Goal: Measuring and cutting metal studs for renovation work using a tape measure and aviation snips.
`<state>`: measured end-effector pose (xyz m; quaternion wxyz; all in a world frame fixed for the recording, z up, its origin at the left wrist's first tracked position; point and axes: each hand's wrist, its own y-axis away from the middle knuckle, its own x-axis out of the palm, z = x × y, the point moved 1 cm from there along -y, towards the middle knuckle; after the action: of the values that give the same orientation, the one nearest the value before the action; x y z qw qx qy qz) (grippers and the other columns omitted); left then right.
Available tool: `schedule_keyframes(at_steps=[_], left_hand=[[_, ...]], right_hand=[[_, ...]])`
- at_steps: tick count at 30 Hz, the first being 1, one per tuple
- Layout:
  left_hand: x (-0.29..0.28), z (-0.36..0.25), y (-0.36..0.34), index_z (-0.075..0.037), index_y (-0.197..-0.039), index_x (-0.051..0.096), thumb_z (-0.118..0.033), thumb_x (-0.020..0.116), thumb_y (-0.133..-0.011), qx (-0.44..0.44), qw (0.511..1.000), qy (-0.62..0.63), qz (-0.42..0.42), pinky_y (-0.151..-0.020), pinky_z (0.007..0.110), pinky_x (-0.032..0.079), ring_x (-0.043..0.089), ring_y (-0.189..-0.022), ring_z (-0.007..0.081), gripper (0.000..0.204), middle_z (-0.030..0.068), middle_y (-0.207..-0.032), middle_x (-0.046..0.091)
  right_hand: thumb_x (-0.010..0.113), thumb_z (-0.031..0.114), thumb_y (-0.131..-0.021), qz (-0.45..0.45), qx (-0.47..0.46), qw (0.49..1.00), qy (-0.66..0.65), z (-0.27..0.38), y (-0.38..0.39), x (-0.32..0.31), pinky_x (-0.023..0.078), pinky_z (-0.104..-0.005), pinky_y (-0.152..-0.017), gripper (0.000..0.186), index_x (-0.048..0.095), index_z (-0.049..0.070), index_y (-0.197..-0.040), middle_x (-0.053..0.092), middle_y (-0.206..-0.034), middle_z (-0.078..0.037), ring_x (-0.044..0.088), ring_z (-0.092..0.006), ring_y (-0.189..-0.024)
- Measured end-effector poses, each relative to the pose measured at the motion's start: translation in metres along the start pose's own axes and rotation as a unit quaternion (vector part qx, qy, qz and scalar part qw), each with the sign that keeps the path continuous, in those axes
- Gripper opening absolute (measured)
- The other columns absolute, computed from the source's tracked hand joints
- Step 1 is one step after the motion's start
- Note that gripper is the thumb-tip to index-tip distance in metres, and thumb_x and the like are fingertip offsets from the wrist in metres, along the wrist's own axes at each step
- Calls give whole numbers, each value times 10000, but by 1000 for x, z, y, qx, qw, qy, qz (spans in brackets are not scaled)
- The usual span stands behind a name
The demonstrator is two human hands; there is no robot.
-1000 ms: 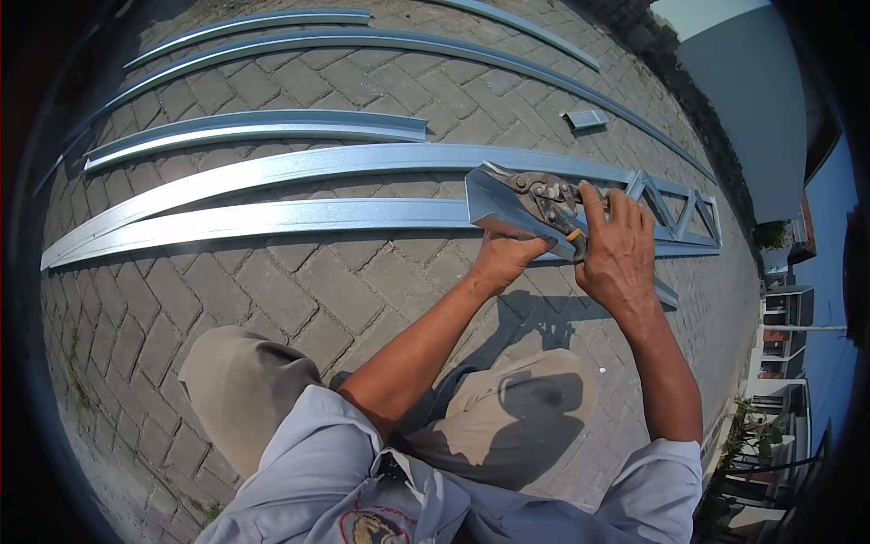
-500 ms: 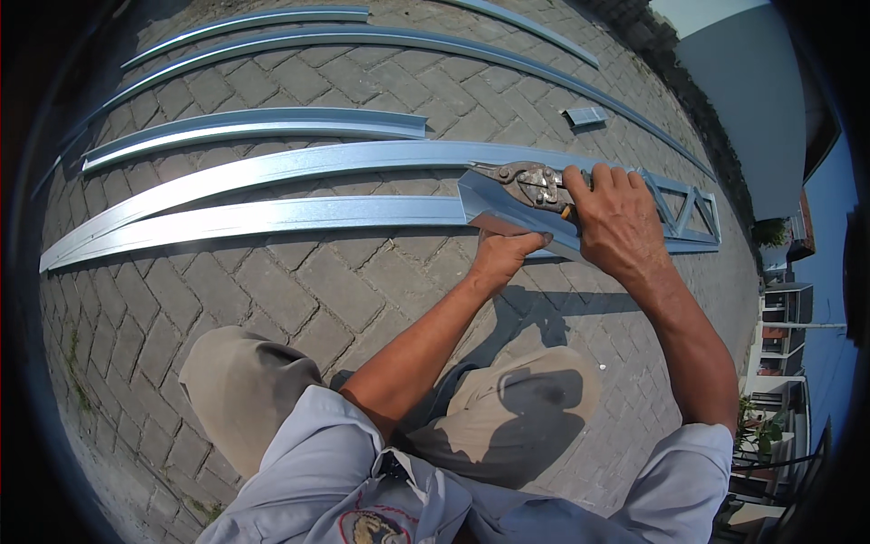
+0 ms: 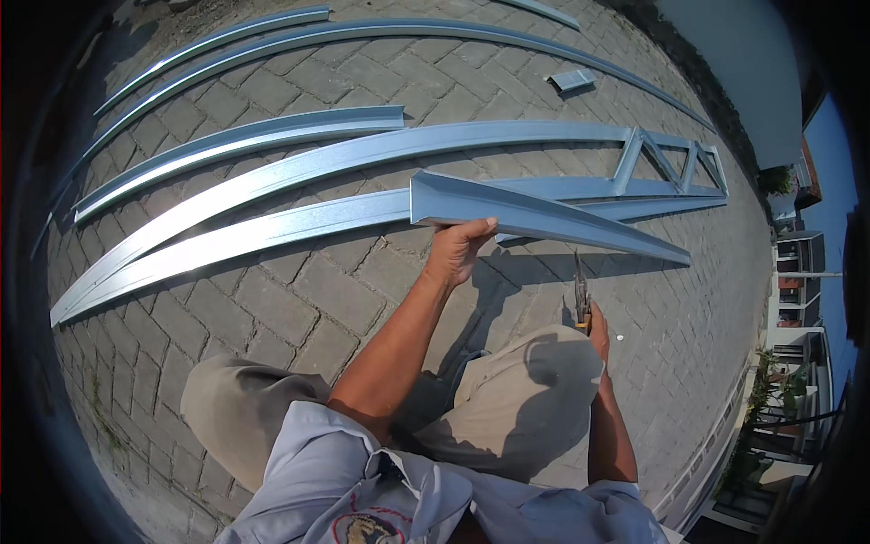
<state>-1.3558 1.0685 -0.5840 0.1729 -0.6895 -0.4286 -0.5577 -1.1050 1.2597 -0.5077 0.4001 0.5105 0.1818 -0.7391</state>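
Note:
My left hand is closed on the lower edge of a silvery metal channel, close to its near left end, with the thumb pressed along the flange. The channel slants down to the right, in front of the truss frame lying on the pavers. Beyond my right knee, my right hand grips a pair of tin snips by the handles, its blades pointing up and away from me. The knee hides part of that hand. A gap separates the snips from the channel.
The metal truss with diagonal braces lies across the block paving. Past it are a shorter channel, a long channel and a small metal offcut. A wall stands at the far right.
My right hand has drawn the snips off the channel's end and lowered them beside my right knee. My left hand, still holding the channel, has shifted left, and the channel now slants downward.

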Motion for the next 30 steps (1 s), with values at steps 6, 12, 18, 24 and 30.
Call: schedule_keyframes(at_steps=[6,12,18,24,30], left_hand=[[-59,27,-8,-22,-984,579,20,655,-762,-24,990,62,-126,-991,475,444,593,-993,247,239,100,-1003,619],[-102,53,19,12,-1043,548,14,545,-746,-76,965,92,-236,-1030,489,415,567,-1072,345,297,166,-1083,602],[-111,39,34,14,-1086,541,-13,555,-730,-53,960,35,-272,-1033,516,403,556,-1112,373,357,182,-1137,598],[-148,-25,59,11,-1034,578,-29,518,-712,4,930,-8,-369,-1017,592,394,577,-1059,416,330,186,-1071,625],[-213,-98,110,29,-1049,542,-25,462,-692,99,834,55,-540,-973,627,434,548,-1086,417,370,217,-1157,567]], right_hand=[[787,235,-727,145,192,969,48,-156,76,115,382,-467,-1024,865,344,83,-1454,462,-1328,-217,475,-383,-1235],[795,313,-733,115,174,976,67,-186,67,145,389,-490,-1011,879,347,101,-1459,461,-1322,-227,475,-386,-1237],[840,311,-692,-26,34,990,136,-129,-34,81,247,-568,-1091,996,276,149,-1496,292,-1487,-227,291,-389,-1384],[852,211,-687,1,-78,975,210,-66,-115,61,198,-566,-1134,1029,239,183,-1513,219,-1539,-196,224,-382,-1423],[817,231,-732,32,-114,978,170,-53,-113,86,188,-581,-1135,960,256,169,-1509,216,-1536,-203,202,-382,-1427]])
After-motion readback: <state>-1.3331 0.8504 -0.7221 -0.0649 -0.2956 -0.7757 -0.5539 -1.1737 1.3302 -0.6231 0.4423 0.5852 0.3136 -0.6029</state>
